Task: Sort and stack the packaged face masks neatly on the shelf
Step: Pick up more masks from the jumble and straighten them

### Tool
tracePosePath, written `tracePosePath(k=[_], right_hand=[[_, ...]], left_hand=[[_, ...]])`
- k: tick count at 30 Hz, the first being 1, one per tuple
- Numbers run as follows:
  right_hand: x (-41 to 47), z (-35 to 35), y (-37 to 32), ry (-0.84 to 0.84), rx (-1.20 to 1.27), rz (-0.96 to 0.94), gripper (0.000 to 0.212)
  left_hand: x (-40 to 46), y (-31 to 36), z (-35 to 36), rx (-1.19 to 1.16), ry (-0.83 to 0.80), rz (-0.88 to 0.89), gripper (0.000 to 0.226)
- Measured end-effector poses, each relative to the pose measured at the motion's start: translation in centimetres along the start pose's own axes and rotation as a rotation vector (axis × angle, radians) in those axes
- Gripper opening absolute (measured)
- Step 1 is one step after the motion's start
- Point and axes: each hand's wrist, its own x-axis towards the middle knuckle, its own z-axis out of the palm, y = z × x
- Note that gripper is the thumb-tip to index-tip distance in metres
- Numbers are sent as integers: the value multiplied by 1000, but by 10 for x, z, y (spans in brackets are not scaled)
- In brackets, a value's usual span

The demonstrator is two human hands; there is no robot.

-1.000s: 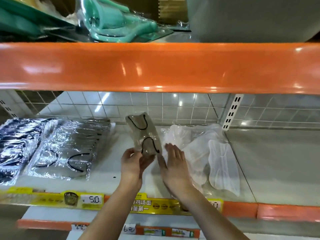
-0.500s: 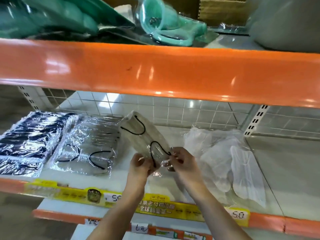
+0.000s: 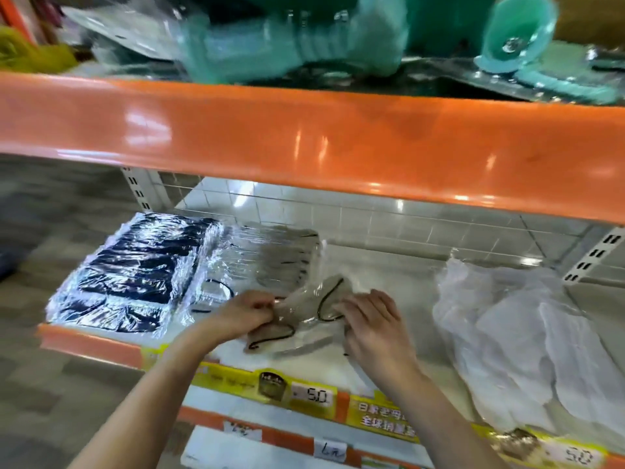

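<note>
Upper beam: glossy orange, spanning the whole frame above the fingers, catching bright glare spots.
Back panel: white wire grid, standing beyond the fingers.
Uprights: white, slotted, rising at far left and far right.
Floor: grey, blurring out to the left.
Price strip: yellow, running along the shelf edge below the fingers, showing 5.0.

This is a shop. Orange-edged metal shelves with slotted uprights carry wrapped goods, yellow price labels run along the shelf front, and stacked packaged masks lie on display.
</note>
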Motion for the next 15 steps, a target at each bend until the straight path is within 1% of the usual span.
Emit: tracePosePath(k=[1,2,3,4,5,6,7,8,10,11,12,14,15], right_hand=[[4,2,-9,-4,1,-10,22],[7,6,-17,-30,8,-18,16],[11,9,-27,-63,20,-26,16],[14,13,-36,-94,39,-32,16],[17,18,-45,-116,64,-37,14],[19,23,-53,-131,86,-42,10],[22,29,-61,-148,110,-41,10],[26,34,-68,-161,135,-37,14],[32,44,-81,-205,171,-19,23],[35,48,-88,-241,178,-9,26],[38,51,-93,-285,181,3,29],[42,55,-100,-351,165,19,31],[43,57,-102,-371,157,22,28]], left_hand=[[1,-5,-6,111,-2,8,12],[1,-10,-11,208,36,10,14],[2,-17,-17,291,127,12,18],[4,-25,-22,349,251,27,20],[5,-32,-26,360,377,64,20],[6,-41,-30,316,476,101,18],[5,-48,-32,269,541,128,18],[4,-55,-34,265,599,155,23],[0,-69,-33,318,685,272,29],[-2,-76,-32,352,694,324,29],[-4,-81,-29,372,662,350,29],[-7,-90,-23,380,538,344,34],[-7,-95,-19,395,475,333,41]])
